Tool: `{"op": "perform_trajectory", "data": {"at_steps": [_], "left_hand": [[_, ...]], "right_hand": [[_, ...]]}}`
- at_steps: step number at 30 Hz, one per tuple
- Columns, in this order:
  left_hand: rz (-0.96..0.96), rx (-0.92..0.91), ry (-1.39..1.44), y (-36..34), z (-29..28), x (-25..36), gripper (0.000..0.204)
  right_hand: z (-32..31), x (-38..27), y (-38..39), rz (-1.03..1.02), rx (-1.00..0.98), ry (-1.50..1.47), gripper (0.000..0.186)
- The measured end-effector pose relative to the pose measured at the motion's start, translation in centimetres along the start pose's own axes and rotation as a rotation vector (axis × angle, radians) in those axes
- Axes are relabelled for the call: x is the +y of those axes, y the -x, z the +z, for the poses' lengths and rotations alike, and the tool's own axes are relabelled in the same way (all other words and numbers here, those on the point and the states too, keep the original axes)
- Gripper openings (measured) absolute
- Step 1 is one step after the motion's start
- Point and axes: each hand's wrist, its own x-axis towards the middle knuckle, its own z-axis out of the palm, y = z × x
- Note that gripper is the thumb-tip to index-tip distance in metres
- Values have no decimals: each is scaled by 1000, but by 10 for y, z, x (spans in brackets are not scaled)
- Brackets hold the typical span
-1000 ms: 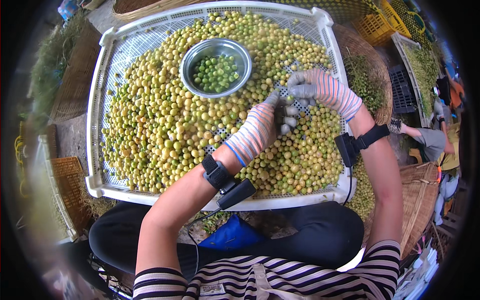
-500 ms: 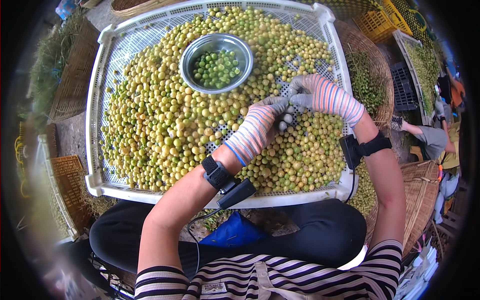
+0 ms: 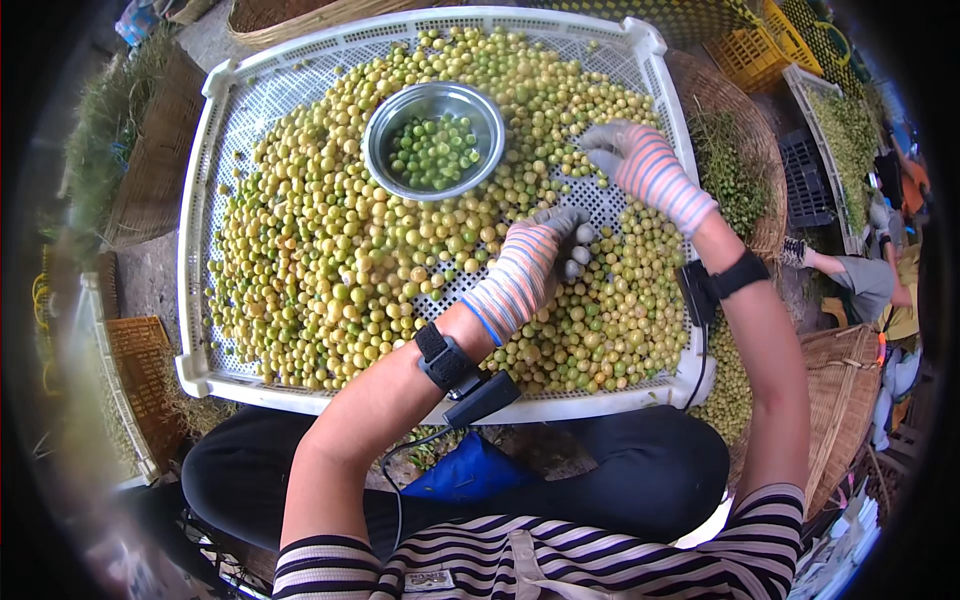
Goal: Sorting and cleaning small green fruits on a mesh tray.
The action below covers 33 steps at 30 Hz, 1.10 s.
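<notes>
Left hand (image 3: 530, 262) curled, right hand (image 3: 648, 172) loosely bent; can't tell if either grips fruit. Loose fruit (image 3: 600, 335) covers most of tray (image 3: 193, 200); bowl (image 3: 487, 125) of green ones rests on it. A knock could tip bowl, mixing both.

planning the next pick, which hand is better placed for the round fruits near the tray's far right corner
Probably the right hand: it is nearer that corner of the white perforated tray, with round yellow-green fruits just beyond it. The left hand is closer to the body and farther left.
</notes>
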Motion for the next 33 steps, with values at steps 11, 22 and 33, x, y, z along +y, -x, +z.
{"op": "perform_trajectory", "data": {"at_steps": [11,22,33], "left_hand": [[84,104,-172,8,-9,15,29],[312,21,-672,6,5,-9,12],[377,80,-1252,9,-15,7,43]], "right_hand": [[3,35,-12,38,-63,-38,19],[-14,-18,60,-55,-130,-181,11],[-20,-60,110,-156,-523,-62,22]]}}
